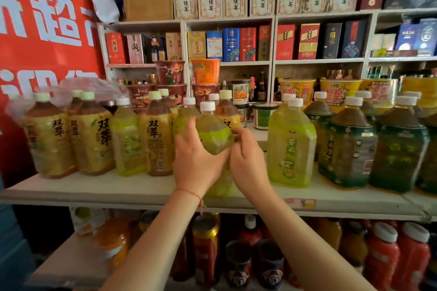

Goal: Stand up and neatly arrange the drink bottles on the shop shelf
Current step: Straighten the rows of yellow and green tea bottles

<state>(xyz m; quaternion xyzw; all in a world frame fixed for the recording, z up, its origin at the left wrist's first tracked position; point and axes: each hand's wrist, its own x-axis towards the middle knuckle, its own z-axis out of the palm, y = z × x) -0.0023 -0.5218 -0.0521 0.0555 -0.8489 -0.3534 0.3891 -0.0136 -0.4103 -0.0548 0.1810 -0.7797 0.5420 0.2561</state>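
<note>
You were nearly done: your left hand (196, 160) and right hand (248, 160) both gripped the last green bottle (214, 134), upright between them at the shelf (142, 186) front, while bottles on either side already stood in rows.

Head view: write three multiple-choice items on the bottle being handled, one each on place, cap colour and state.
1. Where is the light green bottle?
A. on the lower shelf
B. on the white shelf, between the yellow-label bottle and the big green bottle
C. on the floor

2. Its cap colour?
A. white
B. red
C. black

3. Its state?
A. lying flat
B. held upright by the left hand and right hand
C. standing untouched

Answers: B, its neighbours flank it; A, the cap is white; B, fingers of both hands curl round it.
</note>
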